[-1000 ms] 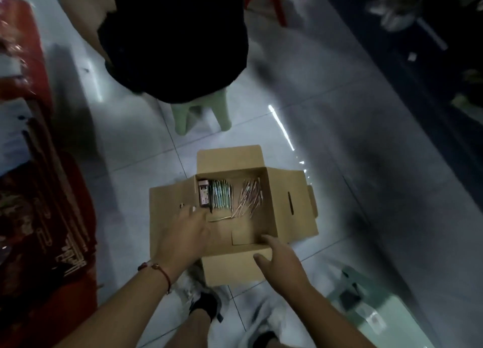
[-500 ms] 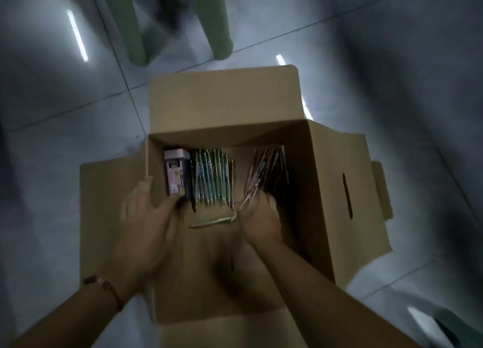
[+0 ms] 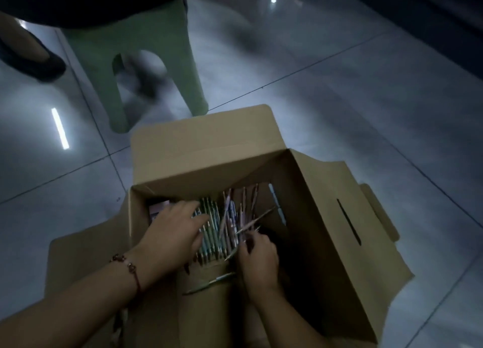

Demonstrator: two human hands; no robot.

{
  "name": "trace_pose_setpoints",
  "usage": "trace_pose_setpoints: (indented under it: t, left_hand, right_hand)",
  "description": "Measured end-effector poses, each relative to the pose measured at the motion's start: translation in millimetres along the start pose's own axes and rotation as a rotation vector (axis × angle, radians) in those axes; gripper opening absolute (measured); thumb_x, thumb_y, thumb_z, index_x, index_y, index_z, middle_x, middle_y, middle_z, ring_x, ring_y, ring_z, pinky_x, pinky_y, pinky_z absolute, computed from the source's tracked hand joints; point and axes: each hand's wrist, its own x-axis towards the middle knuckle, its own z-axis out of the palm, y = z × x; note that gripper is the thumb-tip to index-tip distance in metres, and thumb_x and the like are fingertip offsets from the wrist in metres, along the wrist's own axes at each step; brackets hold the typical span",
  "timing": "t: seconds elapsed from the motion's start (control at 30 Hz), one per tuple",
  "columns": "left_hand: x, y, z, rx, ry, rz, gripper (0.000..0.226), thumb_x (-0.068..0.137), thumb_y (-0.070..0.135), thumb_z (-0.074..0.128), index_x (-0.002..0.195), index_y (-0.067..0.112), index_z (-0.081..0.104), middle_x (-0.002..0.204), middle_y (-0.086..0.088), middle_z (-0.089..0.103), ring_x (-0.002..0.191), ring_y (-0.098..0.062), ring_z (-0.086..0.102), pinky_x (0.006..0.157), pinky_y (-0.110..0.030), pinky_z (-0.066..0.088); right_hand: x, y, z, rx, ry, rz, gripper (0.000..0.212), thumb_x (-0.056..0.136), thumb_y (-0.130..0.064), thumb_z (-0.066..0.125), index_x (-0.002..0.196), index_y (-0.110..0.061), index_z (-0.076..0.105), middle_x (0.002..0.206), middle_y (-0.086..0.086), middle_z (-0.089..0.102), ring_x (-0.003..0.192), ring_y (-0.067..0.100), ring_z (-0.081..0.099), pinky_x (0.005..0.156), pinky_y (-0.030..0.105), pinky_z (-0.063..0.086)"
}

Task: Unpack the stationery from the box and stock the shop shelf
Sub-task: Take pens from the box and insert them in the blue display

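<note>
1. While both hands work inside the open cardboard box [image 3: 326,217] on the floor, the left hand [image 3: 172,232] lies flat, fingers [image 3: 194,221] straight and released, pressing on the row of green pens [image 3: 211,232] beneath them
2. The right hand [image 3: 257,259] has its fingers curled, pinching the near ends of a few loose pinkish pens [image 3: 235,217] that fan up and away from its tips; how many it grasps I cannot tell
3. Just left of the left fingers a small pink packet [image 3: 159,209] shows, half hidden by the hand
4. Nearer the person than both hands, one stray pen [image 3: 209,282] lies alone on the box bottom
5. Handling, as a judgement: the pens look light, stiff and smooth, so a loose bunch will likely slip and splay; best gathered side by side and gripped round the middle of the bundle, not by the tips. The packet should lift as one block by its long sides
6. Beyond the box, well apart from the fingers, stands a green plastic stool [image 3: 156,47] on the grey tiled floor [image 3: 339,99]; no shop shelf is in view, so stocking is not yet begun
</note>
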Motion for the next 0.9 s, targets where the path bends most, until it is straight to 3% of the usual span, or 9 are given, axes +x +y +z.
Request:
trace_pose_setpoints:
  t: [0.1,0.2,0.27,0.4,0.53,0.63,0.7,0.77,0.9]
  left_hand:
    - [10.2,2.7,-2.7,-0.092,0.042,-0.044,0.037,0.090,0.033,0.063,0.125,0.020,0.065,0.124,-0.010,0.061,0.112,-0.030,0.058,0.090,-0.043,0.050]
    - [6.0,12.6,3.1,-0.149,0.054,-0.049,0.037,0.092,0.030,0.059,0.126,0.017,0.063,0.121,-0.012,0.060,0.110,-0.032,0.057,0.090,-0.044,0.050]
    - [0.5,14.7,10.5,-0.149,0.048,-0.034,0.036,0.092,0.030,0.058,0.125,0.017,0.063,0.116,-0.012,0.060,0.106,-0.032,0.058,0.086,-0.044,0.051]
    - [-1.6,4.5,18.5,-0.054,-0.060,-0.076,0.039,0.097,0.038,0.046,0.132,0.022,0.054,0.120,-0.006,0.054,0.110,-0.026,0.052,0.088,-0.039,0.046]
    - [-3.0,-0.2,16.5,-0.022,-0.181,-0.128,0.042,0.098,0.042,0.042,0.135,0.024,0.050,0.127,-0.005,0.053,0.115,-0.025,0.050,0.095,-0.041,0.046]
    - [-5.2,3.2,14.1,-0.059,-0.180,-0.136,0.041,0.097,0.042,0.044,0.133,0.024,0.052,0.125,-0.004,0.055,0.114,-0.024,0.050,0.094,-0.040,0.046]
    - [-5.2,7.0,9.5,-0.191,-0.152,-0.149,0.041,0.098,0.043,0.044,0.133,0.025,0.053,0.124,-0.003,0.057,0.112,-0.021,0.053,0.093,-0.039,0.048]
    - [-2.5,10.9,1.6,-0.473,-0.137,-0.227,0.042,0.099,0.046,0.044,0.136,0.027,0.053,0.125,0.000,0.061,0.109,-0.017,0.058,0.091,-0.036,0.050]
    - [5.7,18.7,-18.1,-0.972,-0.124,-0.376,0.033,0.098,0.046,0.048,0.116,0.023,0.065,0.110,0.002,0.068,0.100,-0.015,0.063,0.088,-0.035,0.048]
  right_hand:
    - [11.0,-8.5,-10.7,-0.026,0.069,-0.003,0.034,0.099,-0.032,0.045,0.128,-0.020,0.059,0.127,0.004,0.054,0.117,0.021,0.050,0.095,0.034,0.041]
    - [30.7,-9.7,-20.6,-0.116,0.021,0.065,0.046,0.100,-0.026,0.042,0.144,-0.015,0.040,0.148,0.011,0.039,0.130,0.029,0.045,0.104,0.039,0.039]
    - [47.0,-6.7,-18.6,-0.138,-0.019,0.107,0.042,0.097,-0.022,0.043,0.139,-0.014,0.045,0.141,0.011,0.048,0.126,0.031,0.051,0.103,0.040,0.044]
    - [89.8,16.6,11.4,-0.168,0.156,0.129,0.035,0.091,-0.027,0.050,0.125,-0.020,0.058,0.120,0.005,0.065,0.108,0.024,0.063,0.091,0.041,0.054]
    - [69.2,8.5,-6.6,-0.081,0.004,0.193,0.030,0.100,-0.022,0.046,0.124,-0.009,0.060,0.118,0.010,0.065,0.107,0.027,0.063,0.073,0.021,0.050]
    - [53.2,8.2,-21.2,-0.101,-0.064,0.227,0.030,0.099,-0.018,0.046,0.122,-0.004,0.058,0.120,0.015,0.062,0.110,0.032,0.060,0.082,0.035,0.047]
    - [40.7,-0.3,-28.0,-0.095,0.006,0.236,0.026,0.098,-0.023,0.052,0.119,-0.009,0.058,0.114,0.012,0.063,0.102,0.029,0.063,0.081,0.036,0.051]
    - [17.8,-17.8,-32.5,-0.007,0.089,0.142,0.012,0.097,-0.030,0.055,0.104,-0.020,0.056,0.098,0.002,0.063,0.084,0.017,0.062,0.065,0.029,0.048]
    - [-46.7,-67.4,-22.6,0.252,-0.044,-0.172,0.010,0.095,-0.040,0.055,0.092,-0.031,0.052,0.084,-0.010,0.063,0.073,0.004,0.058,0.058,0.030,0.046]
